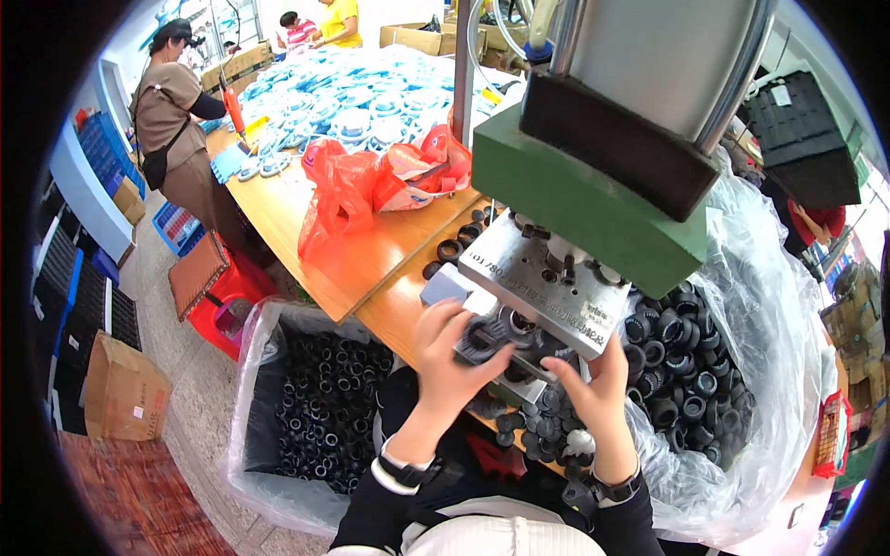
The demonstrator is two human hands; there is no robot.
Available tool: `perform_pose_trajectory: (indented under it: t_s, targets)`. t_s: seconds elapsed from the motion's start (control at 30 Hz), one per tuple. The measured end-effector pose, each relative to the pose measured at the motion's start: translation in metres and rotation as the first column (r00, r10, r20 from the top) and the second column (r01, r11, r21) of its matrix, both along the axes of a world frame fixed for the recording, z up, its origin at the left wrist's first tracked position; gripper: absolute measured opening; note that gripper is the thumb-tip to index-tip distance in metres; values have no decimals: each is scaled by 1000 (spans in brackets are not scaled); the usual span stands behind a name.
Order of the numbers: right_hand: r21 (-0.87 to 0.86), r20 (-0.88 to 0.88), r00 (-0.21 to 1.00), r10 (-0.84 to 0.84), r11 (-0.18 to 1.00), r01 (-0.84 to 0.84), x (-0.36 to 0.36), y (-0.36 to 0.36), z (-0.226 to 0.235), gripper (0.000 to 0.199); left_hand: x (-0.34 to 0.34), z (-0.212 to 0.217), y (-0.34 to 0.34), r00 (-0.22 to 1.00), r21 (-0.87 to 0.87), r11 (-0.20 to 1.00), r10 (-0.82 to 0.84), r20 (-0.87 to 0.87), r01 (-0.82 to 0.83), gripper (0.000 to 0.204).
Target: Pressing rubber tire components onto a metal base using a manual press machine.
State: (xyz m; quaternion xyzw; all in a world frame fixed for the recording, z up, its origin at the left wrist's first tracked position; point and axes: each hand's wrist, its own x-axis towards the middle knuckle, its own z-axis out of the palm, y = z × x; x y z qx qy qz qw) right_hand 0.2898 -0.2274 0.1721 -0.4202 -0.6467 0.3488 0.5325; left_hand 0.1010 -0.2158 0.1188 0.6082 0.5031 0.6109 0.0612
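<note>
though messy, table [371,255] in bright room [204,389]

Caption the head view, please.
Left hand and right hand working with black parts at a green press.

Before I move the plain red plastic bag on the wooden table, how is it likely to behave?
The plain red plastic bag will probably fold and sag when lifted, since its film looks thin and crumpled. It seems unlikely to roll, as it lies spread on the wooden table. Such thin film suggests little weight, though any contents are hidden.
</note>
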Motion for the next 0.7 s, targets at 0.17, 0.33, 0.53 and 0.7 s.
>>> perform_pose_trajectory:
  t_s: [0.17,0.33,0.53,0.7]
  targets:
    - [-38,-196,979,46,998,-55,-5,-2,-9,51,-103,-62,-63,877,-238,847,436,-203,-476,64]
    - [66,-308,951,21,998,-1,-22,0,-20,48,-147,-88,-75,792,-346,714,576,-203,-608,68]
    - [86,236,966,-100,993,82,-33,13,2,24,-107,-57,-2,973,-238,951,159,-167,-196,32]
    - [2,220,972,-79,997,81,-23,12,0,27,-69,-65,71,921,-439,861,-355,-158,257,26]
